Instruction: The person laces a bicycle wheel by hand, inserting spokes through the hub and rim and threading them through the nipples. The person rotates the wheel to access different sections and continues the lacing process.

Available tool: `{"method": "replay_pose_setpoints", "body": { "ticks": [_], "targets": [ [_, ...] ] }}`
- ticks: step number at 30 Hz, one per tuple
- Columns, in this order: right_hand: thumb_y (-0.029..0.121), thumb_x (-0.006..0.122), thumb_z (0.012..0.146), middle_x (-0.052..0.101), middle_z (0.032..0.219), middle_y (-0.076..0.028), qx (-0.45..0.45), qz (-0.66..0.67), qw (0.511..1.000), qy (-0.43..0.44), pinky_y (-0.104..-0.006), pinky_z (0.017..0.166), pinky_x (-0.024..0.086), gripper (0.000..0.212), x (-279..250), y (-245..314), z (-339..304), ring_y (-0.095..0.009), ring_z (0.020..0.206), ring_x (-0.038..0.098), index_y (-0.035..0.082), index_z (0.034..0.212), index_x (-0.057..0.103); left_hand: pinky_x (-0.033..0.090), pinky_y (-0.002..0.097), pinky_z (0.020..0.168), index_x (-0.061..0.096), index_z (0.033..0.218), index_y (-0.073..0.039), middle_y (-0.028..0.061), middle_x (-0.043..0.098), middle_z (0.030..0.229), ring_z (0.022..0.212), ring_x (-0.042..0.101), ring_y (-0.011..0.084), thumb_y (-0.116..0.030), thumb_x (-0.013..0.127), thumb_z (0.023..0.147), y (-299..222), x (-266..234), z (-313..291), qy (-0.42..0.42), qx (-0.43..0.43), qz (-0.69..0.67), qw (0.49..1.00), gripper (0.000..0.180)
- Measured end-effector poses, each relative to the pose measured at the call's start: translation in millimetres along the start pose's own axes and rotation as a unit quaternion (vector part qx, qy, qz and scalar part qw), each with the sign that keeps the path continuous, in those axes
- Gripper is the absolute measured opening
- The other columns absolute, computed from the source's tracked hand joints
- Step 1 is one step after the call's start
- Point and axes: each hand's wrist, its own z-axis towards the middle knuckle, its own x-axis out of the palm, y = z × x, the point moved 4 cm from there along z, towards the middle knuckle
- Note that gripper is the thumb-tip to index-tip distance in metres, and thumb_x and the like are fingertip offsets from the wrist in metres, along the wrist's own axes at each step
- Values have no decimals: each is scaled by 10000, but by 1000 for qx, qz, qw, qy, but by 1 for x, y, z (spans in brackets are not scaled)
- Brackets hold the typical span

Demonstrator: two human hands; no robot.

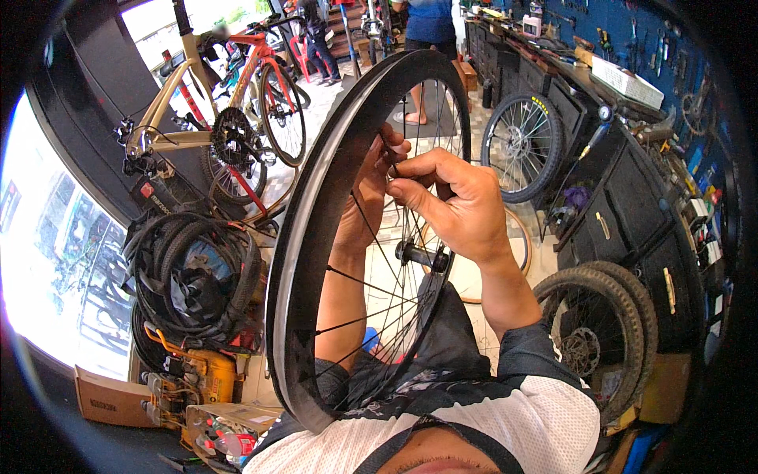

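A bicycle wheel without a tyre stands upright in front of my chest. Its deep rim is black, and thin black spokes run to a black hub. My left forearm passes behind the near side of the rim, and my left hand is up among the spokes, fingers curled and partly hidden. From the right, my right hand meets it, thumb and forefinger pinched on a thin dark piece that looks like a spoke, close to the left fingertips. What the left fingers grip is hidden.
Bicycles stand at the left, above a heap of black tyres and a yellow machine. More wheels lean against dark cabinets on the right. A white basket sits on the workbench. A person in blue stands ahead.
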Motion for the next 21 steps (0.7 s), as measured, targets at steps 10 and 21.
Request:
{"method": "replay_pose_setpoints", "body": {
  "ticks": [10,21],
  "targets": [
    [168,825,886,705,735,-79,25,-6,1000,-6,-285,499,414,175,-3,2,-1,-104,518,547,50,986,743,525,391,959,646,1233,-44,96,664,1095,1090,628,243,-209,608,1035,3,-1,1,19,-36,-38,998,261],
    [215,812,907,723,797,-123,52,22,998,35,-297,551,479,259,1,7,2,-145,567,594,11,1039,723,559,405,960,648,1208,-28,110,665,1139,1125,651,241,-201,584,1055,0,5,-1,55,-40,-11,998,239]
  ]
}}
